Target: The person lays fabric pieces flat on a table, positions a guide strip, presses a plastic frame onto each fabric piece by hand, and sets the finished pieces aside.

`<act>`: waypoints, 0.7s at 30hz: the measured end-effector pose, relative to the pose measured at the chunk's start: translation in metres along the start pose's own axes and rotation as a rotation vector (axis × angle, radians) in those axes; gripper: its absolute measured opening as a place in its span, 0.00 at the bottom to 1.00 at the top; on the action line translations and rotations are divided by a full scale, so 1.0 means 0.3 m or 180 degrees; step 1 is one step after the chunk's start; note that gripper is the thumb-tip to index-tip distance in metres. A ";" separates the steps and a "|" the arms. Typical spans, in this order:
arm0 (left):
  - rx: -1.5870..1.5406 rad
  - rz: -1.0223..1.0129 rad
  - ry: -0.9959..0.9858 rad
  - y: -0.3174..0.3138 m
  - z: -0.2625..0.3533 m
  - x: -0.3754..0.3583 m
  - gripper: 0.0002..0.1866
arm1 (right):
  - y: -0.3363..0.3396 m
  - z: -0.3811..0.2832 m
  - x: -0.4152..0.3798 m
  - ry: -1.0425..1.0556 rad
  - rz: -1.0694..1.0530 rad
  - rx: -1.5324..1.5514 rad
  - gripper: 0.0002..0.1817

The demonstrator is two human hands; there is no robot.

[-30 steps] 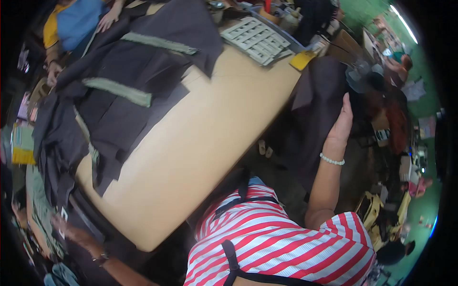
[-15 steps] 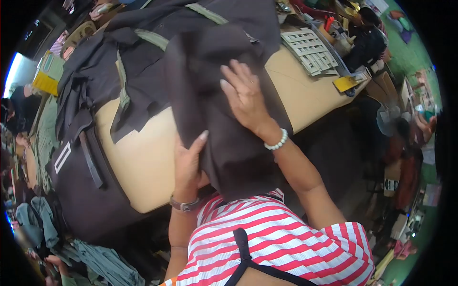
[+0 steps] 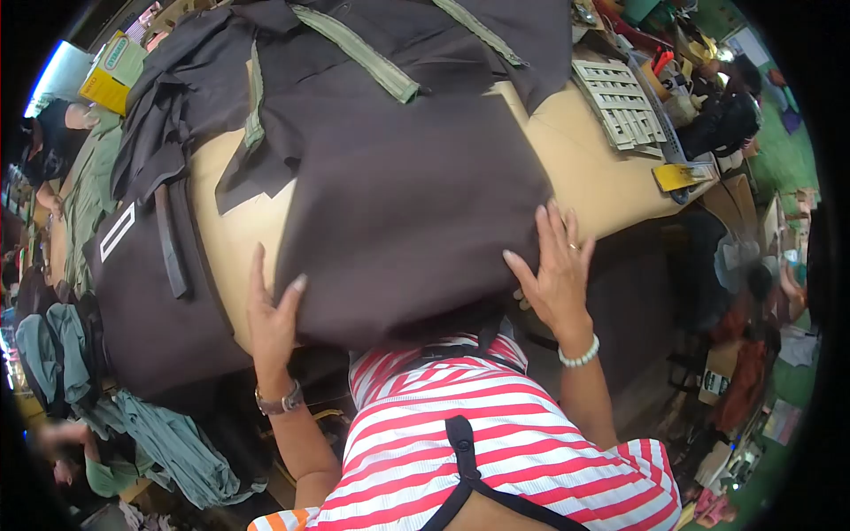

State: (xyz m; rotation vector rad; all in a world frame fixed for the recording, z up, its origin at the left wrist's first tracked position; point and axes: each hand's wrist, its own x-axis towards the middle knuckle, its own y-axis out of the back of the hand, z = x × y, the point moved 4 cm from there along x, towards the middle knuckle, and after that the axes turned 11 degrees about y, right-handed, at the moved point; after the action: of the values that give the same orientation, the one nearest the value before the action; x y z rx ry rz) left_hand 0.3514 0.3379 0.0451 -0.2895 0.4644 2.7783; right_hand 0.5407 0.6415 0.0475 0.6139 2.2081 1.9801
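A dark brown fabric panel (image 3: 416, 212) lies spread over the tan tabletop (image 3: 575, 168), its near end hanging at the edge by my body. At its left edge is my left hand (image 3: 274, 310), thumb and fingers apart, the thumb touching the cloth. My right hand (image 3: 556, 265) rests at the panel's right edge with its fingers spread. Neither hand grips the cloth. Beyond the panel lie more dark fabric pieces, with a green strip (image 3: 359, 53) running across them and a second green strip (image 3: 482, 31) further right.
On the right stand a slotted pale plastic rack (image 3: 620, 104) and a yellow object (image 3: 677, 177) near the table's corner. A dark garment piece with a white rectangle (image 3: 117, 232) drapes over the left side. A yellow-green box (image 3: 111, 73) stands back left. Teal cloth (image 3: 168, 442) hangs lower left.
The panel was bunched and raised; now it is spread flatter and wider. My left hand moved left, and my right hand came off the cloth's middle to its right edge. The view shifted slightly.
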 end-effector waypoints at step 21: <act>0.2713 -0.0262 -0.1967 -0.397 0.152 -0.148 0.41 | -0.064 -0.051 0.132 0.0118 0.0606 0.0974 0.37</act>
State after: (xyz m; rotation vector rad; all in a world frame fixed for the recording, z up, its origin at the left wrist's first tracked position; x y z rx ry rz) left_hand 0.4258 0.4488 0.0645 0.6903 1.3128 2.1538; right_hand 0.4950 0.6407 0.0383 0.8589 2.5882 1.7547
